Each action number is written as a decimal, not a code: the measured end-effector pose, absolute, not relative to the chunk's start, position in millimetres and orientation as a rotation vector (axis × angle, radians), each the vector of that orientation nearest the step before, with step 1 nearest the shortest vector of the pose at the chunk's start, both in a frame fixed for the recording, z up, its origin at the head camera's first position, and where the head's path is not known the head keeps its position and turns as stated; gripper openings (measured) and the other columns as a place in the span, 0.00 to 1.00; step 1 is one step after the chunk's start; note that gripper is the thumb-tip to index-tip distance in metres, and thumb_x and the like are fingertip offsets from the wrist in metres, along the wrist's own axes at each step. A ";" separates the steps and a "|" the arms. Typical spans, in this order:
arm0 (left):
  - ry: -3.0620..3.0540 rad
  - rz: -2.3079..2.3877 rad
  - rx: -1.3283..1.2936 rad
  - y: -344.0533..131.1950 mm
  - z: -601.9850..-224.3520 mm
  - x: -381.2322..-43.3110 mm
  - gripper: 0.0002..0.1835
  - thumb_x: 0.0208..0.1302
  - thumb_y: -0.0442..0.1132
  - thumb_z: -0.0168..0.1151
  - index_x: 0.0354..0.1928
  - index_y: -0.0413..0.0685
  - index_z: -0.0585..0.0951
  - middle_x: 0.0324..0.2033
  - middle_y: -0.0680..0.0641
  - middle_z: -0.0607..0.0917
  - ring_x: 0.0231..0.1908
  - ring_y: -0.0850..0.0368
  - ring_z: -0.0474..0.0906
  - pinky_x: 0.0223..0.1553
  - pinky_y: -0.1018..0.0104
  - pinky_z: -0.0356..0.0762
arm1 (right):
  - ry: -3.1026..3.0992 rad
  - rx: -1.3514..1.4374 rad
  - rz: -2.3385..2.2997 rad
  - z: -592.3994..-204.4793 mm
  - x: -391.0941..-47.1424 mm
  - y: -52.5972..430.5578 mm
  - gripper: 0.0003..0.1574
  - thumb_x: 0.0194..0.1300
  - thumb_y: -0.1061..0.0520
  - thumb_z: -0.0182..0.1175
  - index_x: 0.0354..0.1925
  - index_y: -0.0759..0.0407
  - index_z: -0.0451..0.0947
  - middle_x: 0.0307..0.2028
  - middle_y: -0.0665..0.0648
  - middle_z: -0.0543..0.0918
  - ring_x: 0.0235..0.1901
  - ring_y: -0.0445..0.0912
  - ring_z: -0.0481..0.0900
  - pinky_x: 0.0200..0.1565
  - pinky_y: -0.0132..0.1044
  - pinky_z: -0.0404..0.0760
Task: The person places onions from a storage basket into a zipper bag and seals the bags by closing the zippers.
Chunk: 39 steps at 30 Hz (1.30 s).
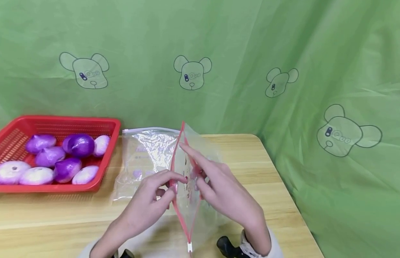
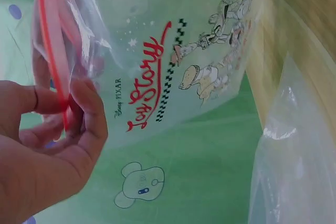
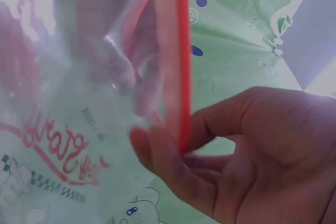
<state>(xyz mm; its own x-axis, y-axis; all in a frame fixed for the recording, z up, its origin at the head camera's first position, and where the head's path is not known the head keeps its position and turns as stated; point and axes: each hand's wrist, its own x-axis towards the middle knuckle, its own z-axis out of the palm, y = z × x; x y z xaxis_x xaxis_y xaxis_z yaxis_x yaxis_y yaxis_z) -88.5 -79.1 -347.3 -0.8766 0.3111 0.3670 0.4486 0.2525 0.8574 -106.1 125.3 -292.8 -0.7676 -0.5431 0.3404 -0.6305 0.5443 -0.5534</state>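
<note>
A clear zip bag point(image 1: 187, 215) with a red zip edge stands upright over the table, its mouth spread apart. My left hand point(image 1: 151, 199) pinches the left red edge between thumb and fingers. On the opposite edge, my right hand point(image 1: 222, 186) grips the plastic, its index finger stretched along the opening. A white slider sits at the near end of the zip. Red lettering and cartoon figures mark the bag point(image 2: 152, 77) in the left wrist view. The right wrist view has the thumb and fingers of the right hand point(image 3: 236, 156) on the red strip.
At the left stands a red basket point(image 1: 117, 132) with several purple onions point(image 1: 50, 156), some of them pale. A second clear zip bag point(image 1: 145, 154) with a whitish top lies flat behind my left hand. Green printed cloth point(image 1: 232, 43) hangs behind and right of the wooden table point(image 1: 251, 157).
</note>
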 end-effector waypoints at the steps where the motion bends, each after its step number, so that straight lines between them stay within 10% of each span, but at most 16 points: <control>1: -2.397 -1.663 -0.697 -79.6 -347.3 -87.9 0.21 0.57 0.21 0.52 0.44 0.51 0.86 0.29 0.57 0.77 0.32 0.62 0.74 0.26 0.69 0.80 | -2.636 0.974 0.988 -292.2 -104.6 123.8 0.42 0.65 0.71 0.51 0.73 0.45 0.65 0.29 0.45 0.77 0.21 0.35 0.69 0.23 0.29 0.73; 6: -2.385 -1.581 -0.590 -82.0 -347.8 -88.1 0.13 0.57 0.23 0.60 0.37 0.48 0.87 0.24 0.58 0.76 0.28 0.64 0.73 0.24 0.70 0.79 | -2.674 0.775 0.795 -286.8 -96.3 119.4 0.16 0.66 0.67 0.54 0.44 0.58 0.86 0.31 0.44 0.78 0.25 0.36 0.70 0.25 0.28 0.73; 10: -2.342 -1.469 -0.576 -82.4 -348.5 -91.4 0.14 0.52 0.21 0.60 0.31 0.48 0.86 0.20 0.60 0.74 0.22 0.67 0.70 0.21 0.73 0.73 | -2.767 0.741 0.685 -280.4 -87.9 125.3 0.09 0.63 0.63 0.62 0.42 0.58 0.85 0.30 0.43 0.75 0.26 0.36 0.69 0.26 0.27 0.73; 21: -2.652 -0.896 -0.618 -95.2 -340.2 -87.0 0.16 0.52 0.27 0.58 0.37 0.55 0.86 0.26 0.58 0.77 0.19 0.67 0.60 0.19 0.72 0.62 | -2.777 0.652 0.458 -273.0 -70.7 146.0 0.24 0.58 0.74 0.57 0.43 0.50 0.87 0.26 0.46 0.64 0.22 0.38 0.57 0.21 0.27 0.63; 28: -2.821 -0.693 -0.483 -95.1 -339.9 -83.6 0.19 0.52 0.31 0.60 0.48 0.47 0.86 0.33 0.53 0.82 0.21 0.62 0.65 0.19 0.69 0.64 | -2.755 0.565 0.291 -269.3 -72.2 154.5 0.36 0.49 0.76 0.53 0.54 0.53 0.84 0.53 0.58 0.73 0.40 0.51 0.73 0.19 0.32 0.64; 36: -2.758 -0.842 -0.324 -111.2 -329.7 -91.7 0.04 0.59 0.37 0.62 0.28 0.51 0.84 0.16 0.58 0.73 0.17 0.63 0.65 0.21 0.67 0.66 | -2.732 0.840 0.270 -267.3 -77.1 160.0 0.40 0.47 0.72 0.57 0.60 0.50 0.78 0.71 0.59 0.65 0.67 0.55 0.65 0.45 0.44 0.77; 39: -2.763 -0.897 -0.346 -113.0 -329.4 -92.1 0.06 0.64 0.42 0.63 0.40 0.55 0.87 0.14 0.64 0.74 0.16 0.67 0.68 0.24 0.66 0.69 | -2.723 0.893 0.297 -268.3 -76.1 159.5 0.39 0.49 0.73 0.54 0.61 0.54 0.76 0.66 0.58 0.71 0.64 0.52 0.69 0.52 0.45 0.78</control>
<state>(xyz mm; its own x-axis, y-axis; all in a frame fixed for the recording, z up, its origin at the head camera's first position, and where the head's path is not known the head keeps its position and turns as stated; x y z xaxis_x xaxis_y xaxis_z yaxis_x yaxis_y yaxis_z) -92.1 -113.0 -329.4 -0.9491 0.1555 0.2739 0.2866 0.7866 0.5469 -76.1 159.5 -268.3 -0.7773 -0.5494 0.3066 -0.6026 0.7902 -0.1115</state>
